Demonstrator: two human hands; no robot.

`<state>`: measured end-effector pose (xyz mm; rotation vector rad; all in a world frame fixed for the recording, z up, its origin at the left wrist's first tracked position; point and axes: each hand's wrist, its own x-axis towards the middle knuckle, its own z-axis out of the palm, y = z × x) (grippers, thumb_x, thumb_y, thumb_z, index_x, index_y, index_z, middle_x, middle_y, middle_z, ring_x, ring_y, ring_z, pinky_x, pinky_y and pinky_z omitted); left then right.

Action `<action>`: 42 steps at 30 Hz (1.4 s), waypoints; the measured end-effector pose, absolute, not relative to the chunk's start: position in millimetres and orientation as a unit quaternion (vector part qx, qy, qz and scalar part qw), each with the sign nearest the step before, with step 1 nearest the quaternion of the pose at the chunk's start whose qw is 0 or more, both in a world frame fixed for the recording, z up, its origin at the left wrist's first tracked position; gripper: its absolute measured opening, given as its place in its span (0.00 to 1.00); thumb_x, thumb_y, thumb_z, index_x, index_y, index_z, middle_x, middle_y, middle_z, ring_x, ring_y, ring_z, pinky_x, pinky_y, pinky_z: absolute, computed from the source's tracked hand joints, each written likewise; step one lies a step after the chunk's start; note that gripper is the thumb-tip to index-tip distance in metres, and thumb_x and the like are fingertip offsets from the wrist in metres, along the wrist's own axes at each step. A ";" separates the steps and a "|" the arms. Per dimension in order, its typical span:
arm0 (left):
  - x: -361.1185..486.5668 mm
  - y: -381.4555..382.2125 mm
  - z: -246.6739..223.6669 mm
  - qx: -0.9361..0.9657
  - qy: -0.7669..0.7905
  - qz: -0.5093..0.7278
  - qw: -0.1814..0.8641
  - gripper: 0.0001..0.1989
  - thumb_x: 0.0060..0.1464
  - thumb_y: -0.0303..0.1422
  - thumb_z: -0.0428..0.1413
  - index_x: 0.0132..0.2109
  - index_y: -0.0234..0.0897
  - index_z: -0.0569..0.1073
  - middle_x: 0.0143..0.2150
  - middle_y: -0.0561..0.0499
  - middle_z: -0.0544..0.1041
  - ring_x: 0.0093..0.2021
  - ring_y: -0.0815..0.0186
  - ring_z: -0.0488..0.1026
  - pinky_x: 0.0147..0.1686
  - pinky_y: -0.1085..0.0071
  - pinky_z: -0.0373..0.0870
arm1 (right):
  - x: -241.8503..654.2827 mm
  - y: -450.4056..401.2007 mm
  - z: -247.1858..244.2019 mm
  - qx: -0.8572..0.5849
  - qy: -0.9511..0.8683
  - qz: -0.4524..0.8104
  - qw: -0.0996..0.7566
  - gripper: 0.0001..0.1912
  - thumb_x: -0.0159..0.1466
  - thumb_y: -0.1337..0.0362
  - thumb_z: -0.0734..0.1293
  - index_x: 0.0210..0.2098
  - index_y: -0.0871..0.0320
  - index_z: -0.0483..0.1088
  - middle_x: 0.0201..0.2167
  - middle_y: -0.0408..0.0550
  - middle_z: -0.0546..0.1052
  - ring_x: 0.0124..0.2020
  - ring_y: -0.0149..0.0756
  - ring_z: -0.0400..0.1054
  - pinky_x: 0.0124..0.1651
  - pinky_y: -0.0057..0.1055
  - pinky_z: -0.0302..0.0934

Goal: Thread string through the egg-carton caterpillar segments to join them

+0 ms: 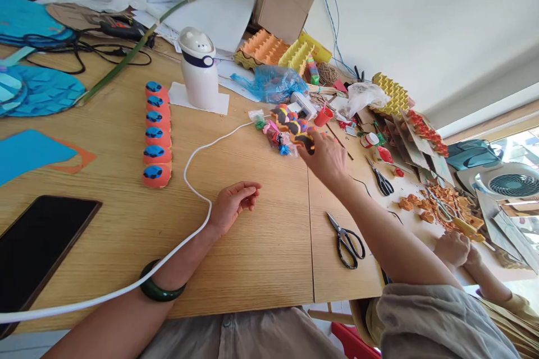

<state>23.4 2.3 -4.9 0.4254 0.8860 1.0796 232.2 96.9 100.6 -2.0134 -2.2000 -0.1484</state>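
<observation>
My right hand (326, 157) reaches out to the painted egg-carton pieces (292, 123), its fingers closed on the near end of one yellow, black and orange piece (304, 141). Small wrapped bits in pink and blue (280, 139) lie beside them. Over the bare wood rests my left hand (238, 202), fingers curled together; whether anything is in them is too small to tell. A white cable (191, 179) runs beside my left hand. Further left stands an orange row of cups with blue tops (156, 134).
Black scissors (347, 242) lie near the front edge, and a second pair (381, 178) further right. A phone (42, 247) is at the left. A white bottle-shaped object (200, 76) stands behind. At the right, another person's hands (457, 249) rest near orange scraps (452, 213).
</observation>
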 end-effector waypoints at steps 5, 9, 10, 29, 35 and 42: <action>26.9 -0.3 -6.3 0.249 0.399 0.494 0.732 0.20 0.45 0.42 0.70 0.40 0.30 0.83 0.34 0.46 0.79 0.30 0.68 0.72 0.29 0.72 0.70 | 197.2 25.0 72.4 -0.602 -0.796 -0.042 0.052 0.16 0.67 0.57 0.69 0.53 0.54 0.71 0.40 0.59 0.81 0.44 0.53 0.71 0.38 0.40 0.65; 25.4 0.6 -16.5 0.362 0.426 0.461 0.689 0.23 0.52 0.53 0.63 0.33 0.34 0.78 0.30 0.48 0.77 0.29 0.66 0.71 0.30 0.70 0.68 | 177.1 -12.6 55.6 -0.573 -0.819 -0.020 -0.004 0.11 0.68 0.59 0.69 0.49 0.53 0.71 0.40 0.60 0.80 0.41 0.51 0.71 0.31 0.38 0.61; 23.6 1.5 -19.0 0.398 0.448 0.446 0.665 0.23 0.54 0.54 0.61 0.33 0.35 0.76 0.29 0.49 0.77 0.28 0.66 0.71 0.30 0.70 0.68 | 173.9 -18.5 54.6 -0.571 -0.821 -0.004 -0.018 0.11 0.69 0.58 0.68 0.49 0.53 0.71 0.40 0.59 0.80 0.40 0.50 0.72 0.30 0.37 0.60; -1.4 9.6 -14.3 0.471 0.594 0.499 0.420 0.13 0.55 0.36 0.63 0.46 0.35 0.82 0.32 0.52 0.75 0.32 0.66 0.69 0.38 0.70 0.65 | 176.4 -7.8 8.1 -0.545 -0.748 0.256 0.278 0.13 0.72 0.60 0.61 0.50 0.54 0.75 0.40 0.48 0.81 0.35 0.32 0.76 0.38 0.30 0.72; 9.8 8.8 -6.2 0.234 0.439 0.598 0.629 0.11 0.47 0.31 0.61 0.38 0.32 0.83 0.33 0.49 0.77 0.30 0.70 0.71 0.29 0.75 0.69 | 163.6 7.4 -22.1 -0.545 -0.638 0.333 0.431 0.12 0.71 0.60 0.61 0.46 0.54 0.75 0.42 0.49 0.80 0.43 0.35 0.77 0.40 0.31 0.74; 11.7 8.4 -8.4 0.205 0.425 0.580 0.664 0.10 0.44 0.26 0.62 0.36 0.31 0.83 0.33 0.49 0.78 0.29 0.72 0.71 0.28 0.77 0.70 | 161.7 0.0 -35.2 -0.542 -0.622 0.339 0.453 0.11 0.71 0.62 0.61 0.46 0.54 0.75 0.43 0.51 0.80 0.45 0.37 0.76 0.47 0.36 0.74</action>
